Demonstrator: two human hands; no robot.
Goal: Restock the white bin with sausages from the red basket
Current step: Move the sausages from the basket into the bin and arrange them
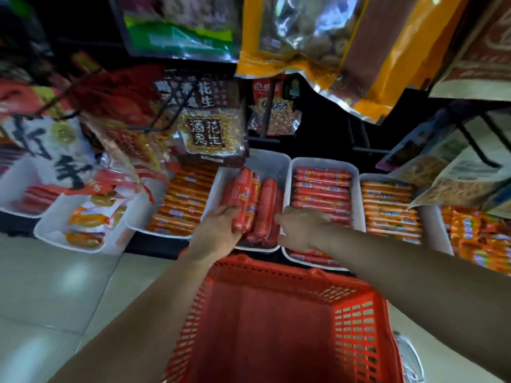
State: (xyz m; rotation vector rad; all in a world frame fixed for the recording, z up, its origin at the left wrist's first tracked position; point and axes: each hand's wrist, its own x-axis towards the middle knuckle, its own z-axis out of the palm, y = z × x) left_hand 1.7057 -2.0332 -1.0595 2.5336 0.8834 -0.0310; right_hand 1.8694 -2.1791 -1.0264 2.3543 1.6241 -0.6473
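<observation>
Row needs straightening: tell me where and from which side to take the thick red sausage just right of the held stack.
Probably its near end, from above and the front. The sausage lies lengthwise, front to back, in the white bin, neighbours tight on both long sides; only its top and near end look free.

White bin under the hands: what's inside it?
Red sausages lie lengthwise in the white bin, its far end bare. The left hand grips a few; the right hand covers the near right corner.
</observation>
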